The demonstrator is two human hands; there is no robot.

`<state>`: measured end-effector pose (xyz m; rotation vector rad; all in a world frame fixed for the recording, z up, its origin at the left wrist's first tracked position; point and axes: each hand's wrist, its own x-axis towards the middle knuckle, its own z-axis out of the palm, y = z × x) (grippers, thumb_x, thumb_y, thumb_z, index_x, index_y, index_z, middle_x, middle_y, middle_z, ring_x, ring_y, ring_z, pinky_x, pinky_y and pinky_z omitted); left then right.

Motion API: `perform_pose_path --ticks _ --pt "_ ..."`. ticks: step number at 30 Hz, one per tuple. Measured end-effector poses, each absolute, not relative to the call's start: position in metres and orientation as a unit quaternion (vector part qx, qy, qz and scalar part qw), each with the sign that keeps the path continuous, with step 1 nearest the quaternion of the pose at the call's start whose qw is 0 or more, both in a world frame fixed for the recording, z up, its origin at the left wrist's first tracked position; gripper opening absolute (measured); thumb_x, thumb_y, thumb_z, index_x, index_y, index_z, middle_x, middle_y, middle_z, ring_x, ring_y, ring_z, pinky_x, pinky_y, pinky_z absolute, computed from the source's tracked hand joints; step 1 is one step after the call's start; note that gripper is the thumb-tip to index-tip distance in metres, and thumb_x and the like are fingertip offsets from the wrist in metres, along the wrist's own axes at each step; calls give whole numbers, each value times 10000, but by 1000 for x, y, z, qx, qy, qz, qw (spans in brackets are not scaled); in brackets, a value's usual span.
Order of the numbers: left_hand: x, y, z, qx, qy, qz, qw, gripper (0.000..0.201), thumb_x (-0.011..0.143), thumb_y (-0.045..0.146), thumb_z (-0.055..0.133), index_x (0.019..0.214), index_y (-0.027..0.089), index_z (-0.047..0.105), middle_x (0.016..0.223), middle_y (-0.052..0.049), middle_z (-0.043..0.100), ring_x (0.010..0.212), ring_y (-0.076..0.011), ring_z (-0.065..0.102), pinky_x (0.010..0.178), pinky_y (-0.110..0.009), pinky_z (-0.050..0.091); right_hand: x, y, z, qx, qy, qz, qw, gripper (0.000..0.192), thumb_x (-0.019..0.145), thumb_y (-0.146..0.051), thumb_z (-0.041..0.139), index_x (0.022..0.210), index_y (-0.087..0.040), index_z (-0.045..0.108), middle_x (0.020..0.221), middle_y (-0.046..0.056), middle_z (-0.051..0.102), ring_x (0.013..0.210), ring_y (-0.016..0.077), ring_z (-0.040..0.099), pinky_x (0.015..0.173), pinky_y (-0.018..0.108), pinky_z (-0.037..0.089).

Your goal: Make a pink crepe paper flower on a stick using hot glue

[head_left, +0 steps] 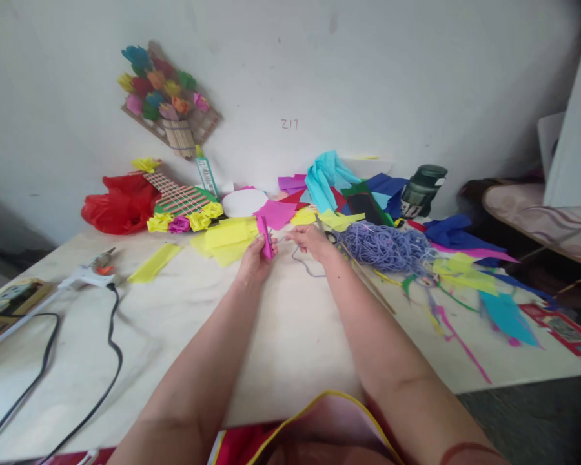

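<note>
My left hand (254, 259) is closed around a folded piece of magenta paper (265, 237), held upright above the table. My right hand (311, 241) pinches a thin purple yarn strand (304, 266) that runs between both hands and loops down onto the pale table (252, 336). A pile of the same purple yarn (385, 247) lies just right of my right hand. Yellow paper sheets (227, 237) lie beyond my left hand.
Coloured paper scraps (465, 271) cover the right side. A red plastic bag (119, 205), paper flowers (184, 221), a white disc (244, 202) and a dark green jar (422, 189) line the wall. A glue gun (94, 271) with black cable (111, 342) lies left.
</note>
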<state>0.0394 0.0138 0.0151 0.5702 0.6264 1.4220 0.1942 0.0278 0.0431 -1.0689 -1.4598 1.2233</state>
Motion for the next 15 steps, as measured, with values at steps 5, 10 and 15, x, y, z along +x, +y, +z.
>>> perform_pose_path --ticks 5,10,15 --pt "40 11 18 245 268 630 687 150 874 168 452 881 102 587 809 -67 650 546 -83 570 522 -194 500 208 30 52 -436 -569 423 554 292 593 -406 643 473 -167 526 495 -28 496 556 85 463 544 227 357" --pt "40 7 21 243 253 626 697 166 864 169 456 947 121 592 944 -66 653 562 -77 557 534 -208 497 213 32 55 -459 -544 436 551 183 563 -301 585 459 -169 512 480 -1 543 483 90 459 493 232 358" --pt "39 7 21 227 246 631 700 155 862 161 457 912 121 597 903 -54 651 543 -71 534 532 -207 489 215 34 60 -502 -477 430 579 134 586 -222 530 485 -181 451 412 -46 422 355 41 262 371 214 168"
